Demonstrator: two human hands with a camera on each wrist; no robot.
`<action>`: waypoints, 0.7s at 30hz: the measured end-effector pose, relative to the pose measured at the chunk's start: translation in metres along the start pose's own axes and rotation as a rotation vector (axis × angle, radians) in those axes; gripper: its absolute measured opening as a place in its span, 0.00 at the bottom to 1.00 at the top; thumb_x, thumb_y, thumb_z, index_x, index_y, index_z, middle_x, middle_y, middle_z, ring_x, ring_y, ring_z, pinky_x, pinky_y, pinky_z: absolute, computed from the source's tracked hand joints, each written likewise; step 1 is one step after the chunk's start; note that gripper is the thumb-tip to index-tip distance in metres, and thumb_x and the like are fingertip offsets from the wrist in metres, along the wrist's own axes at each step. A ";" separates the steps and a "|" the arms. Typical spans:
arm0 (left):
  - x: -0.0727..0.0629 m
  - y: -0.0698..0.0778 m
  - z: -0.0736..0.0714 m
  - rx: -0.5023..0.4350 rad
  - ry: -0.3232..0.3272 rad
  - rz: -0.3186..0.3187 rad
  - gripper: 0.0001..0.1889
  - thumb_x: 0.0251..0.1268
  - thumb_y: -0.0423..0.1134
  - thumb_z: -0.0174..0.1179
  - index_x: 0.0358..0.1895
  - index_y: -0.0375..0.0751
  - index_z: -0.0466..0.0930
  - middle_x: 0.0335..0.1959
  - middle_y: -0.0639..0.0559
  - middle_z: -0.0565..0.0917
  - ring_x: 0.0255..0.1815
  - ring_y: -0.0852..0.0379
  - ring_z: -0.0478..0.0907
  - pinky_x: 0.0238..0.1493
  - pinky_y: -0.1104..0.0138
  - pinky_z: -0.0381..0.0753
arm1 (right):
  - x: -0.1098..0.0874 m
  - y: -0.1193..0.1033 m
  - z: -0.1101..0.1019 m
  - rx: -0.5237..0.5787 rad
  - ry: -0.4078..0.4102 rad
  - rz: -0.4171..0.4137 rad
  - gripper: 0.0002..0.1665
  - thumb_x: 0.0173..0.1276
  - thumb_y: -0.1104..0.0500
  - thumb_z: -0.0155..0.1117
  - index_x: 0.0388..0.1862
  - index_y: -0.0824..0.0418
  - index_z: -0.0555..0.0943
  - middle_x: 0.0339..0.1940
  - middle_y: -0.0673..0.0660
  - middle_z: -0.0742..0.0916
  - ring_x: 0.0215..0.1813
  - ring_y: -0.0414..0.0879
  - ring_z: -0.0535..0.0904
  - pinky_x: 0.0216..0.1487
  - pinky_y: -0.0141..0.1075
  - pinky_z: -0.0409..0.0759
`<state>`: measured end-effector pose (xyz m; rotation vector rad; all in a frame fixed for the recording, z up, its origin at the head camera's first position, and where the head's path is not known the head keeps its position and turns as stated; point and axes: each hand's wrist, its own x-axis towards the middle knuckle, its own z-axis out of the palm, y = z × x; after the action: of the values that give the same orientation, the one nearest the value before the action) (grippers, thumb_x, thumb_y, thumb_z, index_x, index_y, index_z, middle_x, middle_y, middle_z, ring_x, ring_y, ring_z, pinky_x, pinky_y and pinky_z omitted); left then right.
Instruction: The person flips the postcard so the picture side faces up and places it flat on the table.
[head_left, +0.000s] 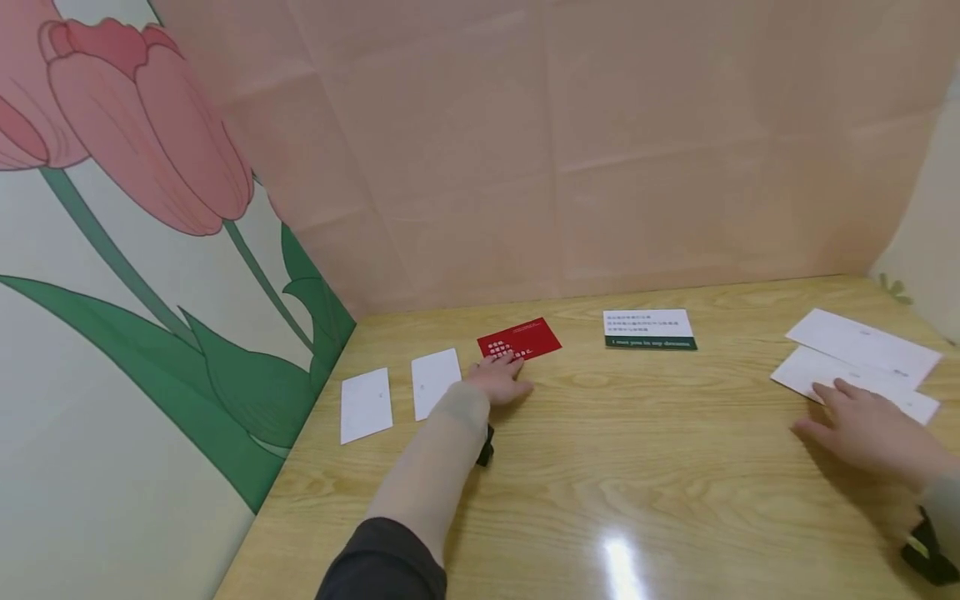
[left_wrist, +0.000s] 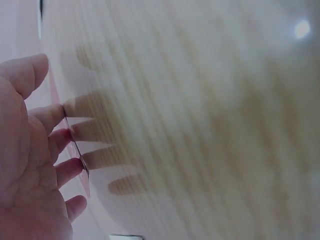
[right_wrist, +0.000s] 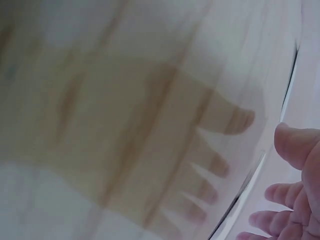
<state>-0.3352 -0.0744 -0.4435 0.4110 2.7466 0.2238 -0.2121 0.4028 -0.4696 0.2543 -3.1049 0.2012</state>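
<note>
Left hand: spread, fingertips meeting the near edge of the red card; the left hand (head_left: 500, 382) does not pinch it.
Red card: the red card (head_left: 536, 334) lies flat toward the back of the surface (head_left: 637, 442), under those fingertips.
Right hand: fingers apart, holding nothing; the right hand (head_left: 870, 425) is at the near white card (head_left: 813, 367), contact unclear.
Step in hand: probably placing or adjusting cards.
Next move calls for: likely light, flat fingertips to slide a card, or a nail under its edge to lift it.
Far white card: the far white card (head_left: 862, 335) adjoins or overlaps the near one; cannot tell which.
Green-and-white card: the green-and-white card (head_left: 649, 327) lies between the hands, farther back.
Left-side cards: two white cards (head_left: 366, 406) (head_left: 433, 377) lie apart.
Containers: none visible; cards rest directly on the surface.
</note>
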 end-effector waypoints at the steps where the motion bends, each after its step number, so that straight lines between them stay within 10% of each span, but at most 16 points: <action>1: 0.001 0.000 -0.001 -0.010 -0.001 -0.006 0.33 0.70 0.64 0.41 0.76 0.59 0.54 0.77 0.59 0.52 0.77 0.49 0.43 0.73 0.49 0.41 | -0.001 0.002 0.000 0.003 -0.011 0.001 0.45 0.70 0.41 0.57 0.57 0.86 0.66 0.56 0.91 0.64 0.54 0.84 0.62 0.53 0.70 0.63; 21: 0.015 -0.007 -0.007 0.004 0.023 -0.037 0.32 0.71 0.62 0.41 0.75 0.59 0.56 0.77 0.58 0.53 0.77 0.52 0.46 0.73 0.49 0.41 | -0.007 0.002 0.007 0.089 -0.082 -0.015 0.43 0.73 0.42 0.53 0.56 0.86 0.67 0.55 0.91 0.63 0.53 0.87 0.61 0.51 0.71 0.63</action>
<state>-0.3530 -0.0771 -0.4436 0.3603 2.7746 0.2155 -0.2055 0.4050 -0.4769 0.2956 -3.1780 0.3375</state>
